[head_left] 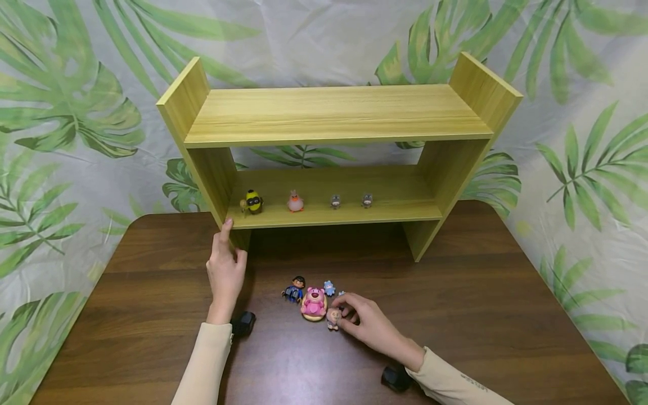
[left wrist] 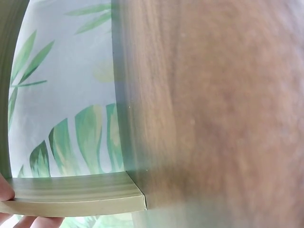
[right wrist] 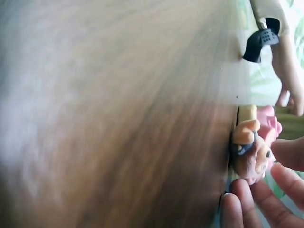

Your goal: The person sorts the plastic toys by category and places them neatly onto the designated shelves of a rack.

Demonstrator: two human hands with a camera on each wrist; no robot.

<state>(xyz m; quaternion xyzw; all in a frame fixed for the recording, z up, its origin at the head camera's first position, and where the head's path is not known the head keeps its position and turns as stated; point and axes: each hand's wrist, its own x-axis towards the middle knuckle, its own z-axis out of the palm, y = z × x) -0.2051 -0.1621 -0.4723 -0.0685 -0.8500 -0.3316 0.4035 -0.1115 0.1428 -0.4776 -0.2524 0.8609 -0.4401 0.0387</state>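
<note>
My left hand point(head_left: 226, 275) is at the lower left of the wooden shelf point(head_left: 329, 115), its thumb and fingers on either side of the side panel point(left wrist: 76, 199) in the left wrist view. Low over the table, my right hand point(head_left: 372, 326) pinches a small tan and pink figurine point(head_left: 333, 318) between thumb and fingers; the right wrist view shows this figurine point(right wrist: 251, 154) close up. Touching it on the left is a pink bear figurine point(head_left: 314, 304). Beside the bear are a dark-haired toy figure point(head_left: 294, 289) in blue and a small blue figurine point(head_left: 329, 288). Another bluish piece is partly hidden by my right fingers.
On the middle board stand a yellow and black figurine point(head_left: 253, 202) with a small tan one point(head_left: 244, 207), a pink figurine point(head_left: 295, 201), and two small grey figurines point(head_left: 336, 201). The shelf stands at the back of the brown table point(head_left: 455, 326), before a leaf-patterned cloth point(head_left: 314, 34).
</note>
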